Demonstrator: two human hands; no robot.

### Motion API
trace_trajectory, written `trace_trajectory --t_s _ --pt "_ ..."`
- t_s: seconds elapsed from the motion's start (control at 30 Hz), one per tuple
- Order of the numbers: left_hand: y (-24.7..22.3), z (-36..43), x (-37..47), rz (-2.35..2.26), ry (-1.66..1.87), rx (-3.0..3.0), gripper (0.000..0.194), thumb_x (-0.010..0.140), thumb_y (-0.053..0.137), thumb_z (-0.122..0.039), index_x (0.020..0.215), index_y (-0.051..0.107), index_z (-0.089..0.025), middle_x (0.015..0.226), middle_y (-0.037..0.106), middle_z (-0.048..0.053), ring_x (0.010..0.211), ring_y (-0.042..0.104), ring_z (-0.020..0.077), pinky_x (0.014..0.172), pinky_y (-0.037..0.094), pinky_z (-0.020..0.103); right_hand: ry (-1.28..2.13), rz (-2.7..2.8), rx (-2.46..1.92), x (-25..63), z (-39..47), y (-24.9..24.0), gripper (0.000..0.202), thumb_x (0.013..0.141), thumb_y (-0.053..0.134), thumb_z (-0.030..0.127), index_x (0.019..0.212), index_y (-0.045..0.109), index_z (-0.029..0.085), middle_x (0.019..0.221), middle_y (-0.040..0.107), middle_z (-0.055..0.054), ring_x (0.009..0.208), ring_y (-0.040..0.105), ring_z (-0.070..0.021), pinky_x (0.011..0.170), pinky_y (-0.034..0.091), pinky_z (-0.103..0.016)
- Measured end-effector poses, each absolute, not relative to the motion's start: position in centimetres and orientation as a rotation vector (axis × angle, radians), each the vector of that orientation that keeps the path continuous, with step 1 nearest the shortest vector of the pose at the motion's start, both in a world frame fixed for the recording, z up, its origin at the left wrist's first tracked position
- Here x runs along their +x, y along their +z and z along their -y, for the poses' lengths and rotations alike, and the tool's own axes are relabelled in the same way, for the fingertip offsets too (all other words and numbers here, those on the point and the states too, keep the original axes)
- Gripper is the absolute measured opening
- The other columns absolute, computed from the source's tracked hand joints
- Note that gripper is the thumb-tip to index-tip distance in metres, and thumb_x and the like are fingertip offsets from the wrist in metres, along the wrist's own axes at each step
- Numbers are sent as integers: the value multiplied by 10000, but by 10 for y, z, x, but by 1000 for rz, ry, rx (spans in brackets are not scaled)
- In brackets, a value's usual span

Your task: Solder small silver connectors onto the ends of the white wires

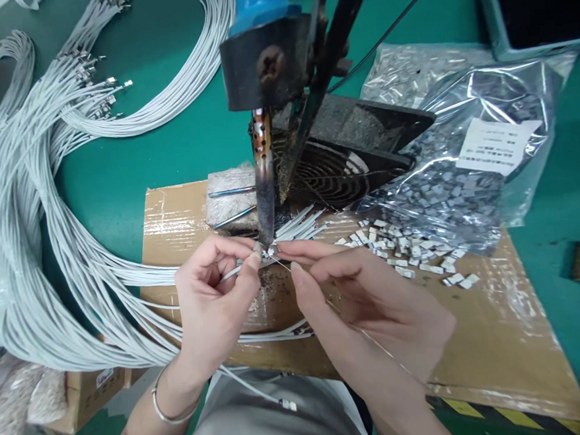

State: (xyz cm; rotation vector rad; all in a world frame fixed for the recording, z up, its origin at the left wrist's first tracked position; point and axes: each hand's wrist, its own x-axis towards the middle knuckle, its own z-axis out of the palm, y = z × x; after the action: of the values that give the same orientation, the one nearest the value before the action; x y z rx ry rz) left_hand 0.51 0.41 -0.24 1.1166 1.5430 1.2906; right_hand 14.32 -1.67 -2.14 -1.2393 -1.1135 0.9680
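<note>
Pinching a cable [232, 274] near its end, left hand [220, 292] works right by the iron [266, 202] tip; right hand's [370, 298] grip pinches wire [280, 261]. Both likely light, bendy; hold near ends.

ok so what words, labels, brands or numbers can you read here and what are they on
No text can be read for certain.
White label on the plastic bag: several rows of print, too blurred to read.
Small sticker on the cardboard box at lower left: too small to read.
</note>
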Motion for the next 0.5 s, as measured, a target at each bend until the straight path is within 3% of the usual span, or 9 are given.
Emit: trace_trajectory --t_s 0.5 --pt "0 -3 7 -1567 1289 1168 141 824 818 -89 731 756 -175 829 795 6 516 448 37 453 370 136 935 1076 -1229 141 16 -23 200 950 759 96 851 718 264 1069 868 8 993 838 -180 882 646 -302"
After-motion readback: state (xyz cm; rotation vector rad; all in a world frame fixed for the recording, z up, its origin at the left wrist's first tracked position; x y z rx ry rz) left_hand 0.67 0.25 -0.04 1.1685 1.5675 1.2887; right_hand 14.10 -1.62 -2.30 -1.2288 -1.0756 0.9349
